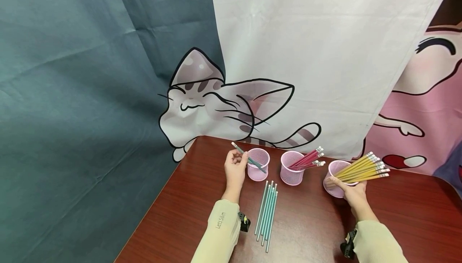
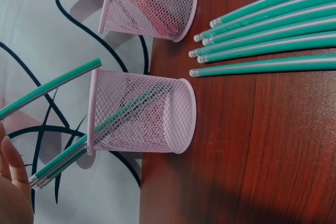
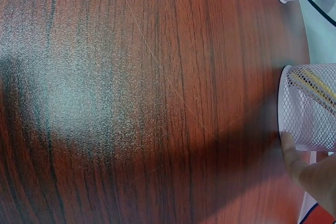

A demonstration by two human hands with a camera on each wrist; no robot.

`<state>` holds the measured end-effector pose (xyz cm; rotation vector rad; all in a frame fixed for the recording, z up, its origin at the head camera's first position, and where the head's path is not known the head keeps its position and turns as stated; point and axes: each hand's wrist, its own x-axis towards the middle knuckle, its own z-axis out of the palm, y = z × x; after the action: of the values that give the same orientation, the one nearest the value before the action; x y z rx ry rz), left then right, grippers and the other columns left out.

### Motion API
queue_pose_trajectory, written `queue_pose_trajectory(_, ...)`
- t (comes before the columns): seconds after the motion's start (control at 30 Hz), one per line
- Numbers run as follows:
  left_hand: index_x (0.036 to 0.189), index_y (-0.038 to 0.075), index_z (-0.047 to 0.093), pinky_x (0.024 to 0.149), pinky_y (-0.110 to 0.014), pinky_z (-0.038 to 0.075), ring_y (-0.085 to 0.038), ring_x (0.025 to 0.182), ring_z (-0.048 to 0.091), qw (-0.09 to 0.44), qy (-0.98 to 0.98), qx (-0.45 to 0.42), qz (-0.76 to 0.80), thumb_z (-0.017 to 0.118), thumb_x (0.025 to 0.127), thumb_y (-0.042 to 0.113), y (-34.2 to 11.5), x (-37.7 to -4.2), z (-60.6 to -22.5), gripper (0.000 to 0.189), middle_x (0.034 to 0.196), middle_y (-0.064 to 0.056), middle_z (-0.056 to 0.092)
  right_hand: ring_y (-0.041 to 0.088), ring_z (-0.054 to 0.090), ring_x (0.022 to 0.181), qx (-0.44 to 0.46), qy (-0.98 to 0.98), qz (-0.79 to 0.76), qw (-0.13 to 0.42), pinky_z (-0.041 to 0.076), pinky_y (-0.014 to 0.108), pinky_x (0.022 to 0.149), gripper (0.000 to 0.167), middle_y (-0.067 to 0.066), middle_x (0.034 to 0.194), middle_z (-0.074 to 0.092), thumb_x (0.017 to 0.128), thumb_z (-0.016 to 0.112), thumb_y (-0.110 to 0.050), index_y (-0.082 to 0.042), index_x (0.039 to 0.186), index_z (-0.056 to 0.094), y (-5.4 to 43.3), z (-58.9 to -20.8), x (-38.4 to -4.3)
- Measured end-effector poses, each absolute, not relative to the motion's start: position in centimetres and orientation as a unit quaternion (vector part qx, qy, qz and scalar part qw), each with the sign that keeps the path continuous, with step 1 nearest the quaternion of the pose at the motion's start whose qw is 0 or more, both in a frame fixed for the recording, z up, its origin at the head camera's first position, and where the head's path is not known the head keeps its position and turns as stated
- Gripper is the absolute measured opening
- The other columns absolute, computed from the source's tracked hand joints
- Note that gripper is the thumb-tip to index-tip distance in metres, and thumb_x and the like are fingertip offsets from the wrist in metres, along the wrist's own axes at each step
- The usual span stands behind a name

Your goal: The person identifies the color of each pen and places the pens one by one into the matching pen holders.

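Note:
My left hand (image 1: 236, 169) pinches a green pencil (image 2: 52, 89) beside the left pink mesh pencil cup (image 1: 258, 173). In the left wrist view, that pencil slants with its plain end right at the cup's rim. A few green pencils (image 2: 62, 160) lean inside this cup, their eraser ends sticking out near my hand. Over on the right, my right hand (image 1: 355, 197) grips another pink mesh cup (image 1: 333, 189), its thumb along the near side. Yellow pencils (image 1: 361, 168) fan out of that cup toward the right, erasers outward.
Between these two stands a middle mesh cup (image 1: 291, 176) with red pencils (image 1: 306, 160) leaning right. Several green pencils (image 1: 267, 215) lie side by side on the brown table (image 1: 306, 231), in front of the left cup. A printed cloth (image 1: 306, 46) hangs behind the table.

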<state>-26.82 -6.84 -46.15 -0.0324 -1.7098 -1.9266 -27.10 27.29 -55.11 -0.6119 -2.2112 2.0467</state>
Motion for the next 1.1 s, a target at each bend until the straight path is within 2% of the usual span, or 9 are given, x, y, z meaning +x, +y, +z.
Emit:
queue_pose_trajectory(0.23, 0.094, -0.015, 0.049, 0.05, -0.016, 0.042, -0.009, 0.063, 0.051, 0.305, -0.626, 0.005, -0.717, 0.061, 0.086, -0.002, -7.1, -27.1, -46.4, 0.02, 0.08, -0.012, 0.053, 0.019, 0.018, 0.128, -0.198, -0.716, 0.669, 0.031, 0.018, 0.031, 0.107, 0.1, 0.012, 0.144, 0.012, 0.079, 0.074, -0.027, -0.023, 0.143, -0.003, 27.3, -55.1, -27.0)
queue_pose_trajectory(0.57, 0.096, -0.015, 0.048, 0.051, -0.018, 0.043, -0.008, 0.065, 0.051, 0.312, -0.614, 0.024, -0.725, 0.061, 0.086, -0.002, -7.4, -27.2, -46.7, 0.021, 0.08, -0.005, 0.052, 0.021, 0.018, 0.127, -0.199, -0.722, 0.662, 0.029, 0.018, 0.032, 0.107, 0.101, 0.014, 0.143, 0.011, 0.079, 0.074, -0.029, -0.02, 0.142, -0.004, 27.4, -55.3, -27.2)
queue_pose_trajectory(0.8, 0.095, -0.015, 0.05, 0.052, -0.017, 0.043, -0.011, 0.065, 0.051, 0.309, -0.623, 0.029, -0.718, 0.062, 0.085, -0.003, -7.4, -27.2, -47.1, 0.02, 0.081, -0.008, 0.054, 0.019, 0.022, 0.124, -0.181, -0.726, 0.661, 0.052, 0.021, 0.019, 0.1, 0.1, 0.012, 0.138, 0.018, 0.075, 0.077, -0.032, -0.022, 0.141, 0.002, 27.9, -56.3, -27.5)
queue_pose_trajectory(0.9, 0.094, -0.015, 0.05, 0.053, -0.016, 0.043, -0.013, 0.065, 0.051, 0.309, -0.629, 0.031, -0.713, 0.062, 0.084, -0.003, -7.3, -27.1, -47.3, 0.02, 0.08, -0.009, 0.054, 0.019, 0.022, 0.124, -0.175, -0.727, 0.663, 0.05, 0.022, 0.018, 0.098, 0.1, 0.012, 0.138, 0.018, 0.075, 0.077, -0.031, -0.023, 0.141, 0.001, 28.1, -56.5, -27.5)
queue_pose_trajectory(1.1, 0.092, -0.015, 0.052, 0.053, -0.017, 0.044, -0.022, 0.065, 0.054, 0.313, -0.645, 0.031, -0.696, 0.064, 0.083, -0.004, -7.3, -27.0, -47.7, 0.019, 0.079, -0.015, 0.056, 0.022, 0.018, 0.127, -0.199, -0.728, 0.655, 0.037, 0.016, 0.03, 0.106, 0.103, 0.014, 0.143, 0.012, 0.078, 0.075, -0.031, -0.019, 0.143, -0.004, 27.5, -55.7, -27.3)
